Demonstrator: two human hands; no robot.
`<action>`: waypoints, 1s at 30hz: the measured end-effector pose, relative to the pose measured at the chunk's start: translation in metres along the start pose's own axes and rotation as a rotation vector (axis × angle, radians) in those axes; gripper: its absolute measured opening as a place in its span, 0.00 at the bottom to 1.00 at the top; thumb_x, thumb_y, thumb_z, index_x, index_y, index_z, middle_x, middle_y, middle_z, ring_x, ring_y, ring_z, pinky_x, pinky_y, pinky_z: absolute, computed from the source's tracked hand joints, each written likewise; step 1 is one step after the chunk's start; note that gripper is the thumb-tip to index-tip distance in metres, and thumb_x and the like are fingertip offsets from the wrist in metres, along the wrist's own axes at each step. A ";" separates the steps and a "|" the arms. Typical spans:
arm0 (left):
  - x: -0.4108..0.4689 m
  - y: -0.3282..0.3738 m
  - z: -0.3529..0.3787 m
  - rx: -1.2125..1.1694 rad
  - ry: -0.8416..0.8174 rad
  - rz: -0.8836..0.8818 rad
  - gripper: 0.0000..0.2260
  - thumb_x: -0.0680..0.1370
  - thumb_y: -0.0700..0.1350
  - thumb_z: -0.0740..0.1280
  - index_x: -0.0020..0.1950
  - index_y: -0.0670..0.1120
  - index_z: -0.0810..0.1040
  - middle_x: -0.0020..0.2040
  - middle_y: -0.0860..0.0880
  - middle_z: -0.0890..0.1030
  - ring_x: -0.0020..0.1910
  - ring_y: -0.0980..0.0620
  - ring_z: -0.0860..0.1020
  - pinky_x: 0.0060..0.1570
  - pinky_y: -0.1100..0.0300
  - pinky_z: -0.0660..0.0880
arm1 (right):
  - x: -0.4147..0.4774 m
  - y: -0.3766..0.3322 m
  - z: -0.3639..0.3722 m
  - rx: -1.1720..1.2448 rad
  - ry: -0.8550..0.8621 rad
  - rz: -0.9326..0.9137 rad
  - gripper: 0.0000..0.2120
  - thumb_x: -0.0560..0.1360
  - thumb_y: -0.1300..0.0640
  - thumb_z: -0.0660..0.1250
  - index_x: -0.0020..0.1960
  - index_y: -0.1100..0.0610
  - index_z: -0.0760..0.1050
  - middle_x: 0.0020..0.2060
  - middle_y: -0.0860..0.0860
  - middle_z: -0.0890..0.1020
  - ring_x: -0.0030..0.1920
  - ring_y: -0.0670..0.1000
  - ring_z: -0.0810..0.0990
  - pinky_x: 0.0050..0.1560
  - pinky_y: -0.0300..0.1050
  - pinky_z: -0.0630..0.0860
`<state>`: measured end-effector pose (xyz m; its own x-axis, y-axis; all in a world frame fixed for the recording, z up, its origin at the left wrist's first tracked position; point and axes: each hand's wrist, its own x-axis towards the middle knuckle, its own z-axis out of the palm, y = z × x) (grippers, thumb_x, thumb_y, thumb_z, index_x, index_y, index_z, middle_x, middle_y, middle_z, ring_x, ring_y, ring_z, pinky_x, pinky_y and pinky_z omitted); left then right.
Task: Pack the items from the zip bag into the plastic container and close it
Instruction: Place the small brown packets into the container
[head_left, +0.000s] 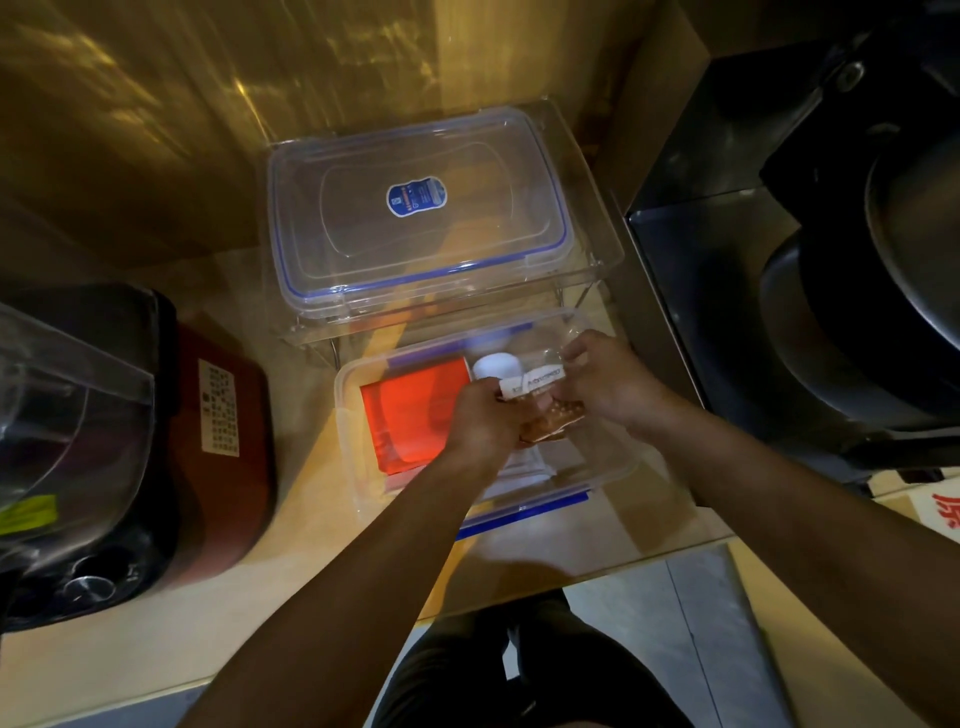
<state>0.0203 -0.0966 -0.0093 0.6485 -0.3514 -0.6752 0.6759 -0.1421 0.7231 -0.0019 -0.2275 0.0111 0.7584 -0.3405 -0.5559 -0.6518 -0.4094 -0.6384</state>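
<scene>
Both hands are over the open container on the counter, working a small clear packet that holds something brown and grainy. The left hand grips the packet's left end, fingers curled and pressed onto it; the right hand pinches the other end near a white label strip. The packet hangs just above the container's right half, not yet set down.

Inside already lie a flat orange-red sheet or packet on the left and a white rounded thing at the far side. Crinkled clear film shows behind the hands, likely the zip bag, though I cannot be sure. The lid, blue-edged, rests on a clear rack behind the container.

The packet looks light, soft and slick, so it will sag and could slip; its contents may crumble if squeezed. Best held by the sealed edges, as now, and laid flat. The lid is stiff plastic with side clips, best taken by its long edges.
</scene>
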 end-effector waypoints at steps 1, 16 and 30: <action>0.000 -0.002 0.002 0.021 -0.005 -0.016 0.06 0.72 0.31 0.69 0.44 0.41 0.79 0.41 0.43 0.80 0.44 0.43 0.79 0.48 0.48 0.78 | -0.001 0.000 -0.001 -0.124 0.006 -0.070 0.17 0.69 0.63 0.71 0.55 0.55 0.71 0.46 0.51 0.79 0.44 0.51 0.80 0.44 0.48 0.79; 0.007 -0.018 0.017 0.592 -0.102 0.065 0.08 0.72 0.32 0.69 0.51 0.34 0.78 0.45 0.34 0.82 0.41 0.41 0.78 0.35 0.57 0.71 | -0.002 -0.002 0.006 -0.909 -0.270 -0.441 0.12 0.76 0.51 0.61 0.55 0.54 0.77 0.55 0.56 0.79 0.55 0.55 0.74 0.53 0.46 0.69; 0.006 -0.030 0.014 0.991 0.058 0.266 0.09 0.78 0.37 0.59 0.52 0.34 0.77 0.53 0.36 0.81 0.54 0.40 0.78 0.52 0.52 0.73 | 0.006 -0.003 0.010 -0.963 -0.306 -0.372 0.16 0.79 0.50 0.57 0.64 0.53 0.71 0.62 0.55 0.77 0.60 0.56 0.74 0.59 0.46 0.68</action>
<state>-0.0016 -0.1077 -0.0329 0.7690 -0.4416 -0.4622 -0.0680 -0.7755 0.6277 0.0040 -0.2196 0.0043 0.7852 0.1145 -0.6085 0.0030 -0.9834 -0.1812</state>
